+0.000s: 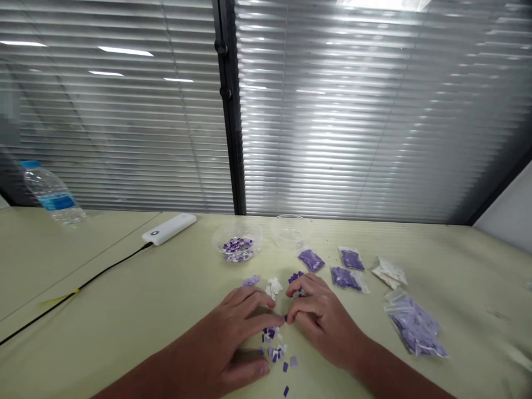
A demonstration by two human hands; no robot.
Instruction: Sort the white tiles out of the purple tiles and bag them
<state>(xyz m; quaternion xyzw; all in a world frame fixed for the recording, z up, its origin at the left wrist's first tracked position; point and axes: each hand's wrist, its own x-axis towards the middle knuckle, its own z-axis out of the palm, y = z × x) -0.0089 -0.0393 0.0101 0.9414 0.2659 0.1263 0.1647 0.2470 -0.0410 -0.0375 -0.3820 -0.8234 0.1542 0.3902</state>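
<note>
Head view, left hand (228, 335): spread loosely, thumb well apart from forefinger, whose tip is at a dark purple tile (286, 318).
Right hand (320, 320): curled, fingertips beside that tile; thumb tip hidden, so I cannot tell whether it pinches.
Mixed tiles (275, 354): seven o'clock from that tile.
Dark purple pile (295, 276): one o'clock, partly hidden by right fingers.
Clear bowl (218, 240): eleven o'clock, farther off, rim faint.
Forearms: cut off below.

We record a pale yellow-green tabletop (124, 316) bearing a blue-capped water bottle (58, 198), white power bank (171, 228), black cable (112, 270), two clear bowls (291, 239), filled zip-lock bags (415, 327) and loose purple and white pieces (274, 287).
</note>
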